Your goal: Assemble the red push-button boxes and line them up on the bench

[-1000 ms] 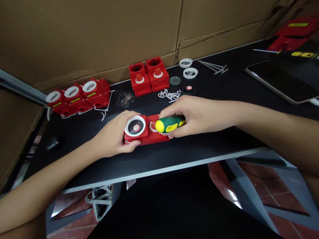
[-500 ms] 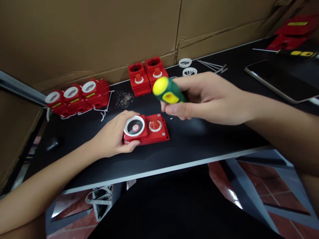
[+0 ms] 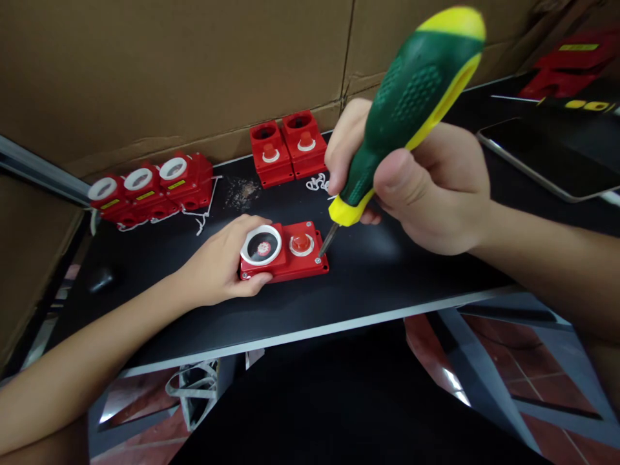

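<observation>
My left hand (image 3: 220, 261) grips the left end of a red box (image 3: 305, 261), which lies flat on the black table. A white ring surrounds a dark round opening on its raised left part, and a red knob (image 3: 301, 243) in a white ring stands on its right part. Wrapped in my right hand (image 3: 416, 181) is a green and yellow screwdriver (image 3: 407, 97), tilted with its handle up and right. Its tip points down at the box's lower right corner, by a screw (image 3: 318, 260). Whether the tip touches the screw I cannot tell.
Three red boxes with white rings (image 3: 155, 194) stand at the back left. Two more (image 3: 274, 165) stand by the cardboard wall (image 3: 194, 71), near white cord (image 3: 317, 183). A phone (image 3: 552, 155) and a second screwdriver (image 3: 581, 104) lie at the right.
My right hand has turned the screwdriver from pointing away to pointing down, bringing its tip to the box's right corner. My left hand and the box have not moved.
</observation>
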Motion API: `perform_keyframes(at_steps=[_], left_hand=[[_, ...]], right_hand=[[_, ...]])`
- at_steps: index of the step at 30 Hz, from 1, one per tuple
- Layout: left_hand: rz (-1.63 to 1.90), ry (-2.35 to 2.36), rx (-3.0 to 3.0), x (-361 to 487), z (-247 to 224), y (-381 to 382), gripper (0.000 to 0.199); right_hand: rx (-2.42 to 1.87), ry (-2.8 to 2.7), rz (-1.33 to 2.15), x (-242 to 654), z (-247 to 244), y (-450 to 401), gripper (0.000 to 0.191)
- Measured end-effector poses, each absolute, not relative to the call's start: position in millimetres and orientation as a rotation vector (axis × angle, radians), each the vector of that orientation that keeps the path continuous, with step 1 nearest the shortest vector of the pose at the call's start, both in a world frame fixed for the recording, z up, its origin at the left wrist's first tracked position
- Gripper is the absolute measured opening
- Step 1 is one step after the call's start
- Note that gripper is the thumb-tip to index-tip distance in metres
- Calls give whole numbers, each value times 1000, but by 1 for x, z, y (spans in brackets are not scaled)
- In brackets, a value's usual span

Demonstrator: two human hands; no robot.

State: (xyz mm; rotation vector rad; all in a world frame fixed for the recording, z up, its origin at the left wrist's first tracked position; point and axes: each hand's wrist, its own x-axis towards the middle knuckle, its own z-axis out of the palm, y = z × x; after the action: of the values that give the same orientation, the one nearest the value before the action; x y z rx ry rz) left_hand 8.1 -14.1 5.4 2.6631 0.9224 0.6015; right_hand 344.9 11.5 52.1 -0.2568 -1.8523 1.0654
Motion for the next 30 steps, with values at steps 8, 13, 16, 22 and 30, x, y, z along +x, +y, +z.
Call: perform_keyframes(at_steps=[8,13,16,22,30], left_hand=[[609,928,2663,8,3,-13,68],[601,923,2681,8,3,-13,69],[599,941,2670,9,5,-15,69],[592,959,2625,10,6,-14,68],[540,982,2639,10,6,-15,70]], right_hand=[[-199,-1998,972,345,45,21,43],[-233,-2039,956,345,48,19,49],[-218,-2054,937,346,47,20,48],[-177,-2145,746,350,50,27,43],[-234,-2079,679,356,55,25,43]])
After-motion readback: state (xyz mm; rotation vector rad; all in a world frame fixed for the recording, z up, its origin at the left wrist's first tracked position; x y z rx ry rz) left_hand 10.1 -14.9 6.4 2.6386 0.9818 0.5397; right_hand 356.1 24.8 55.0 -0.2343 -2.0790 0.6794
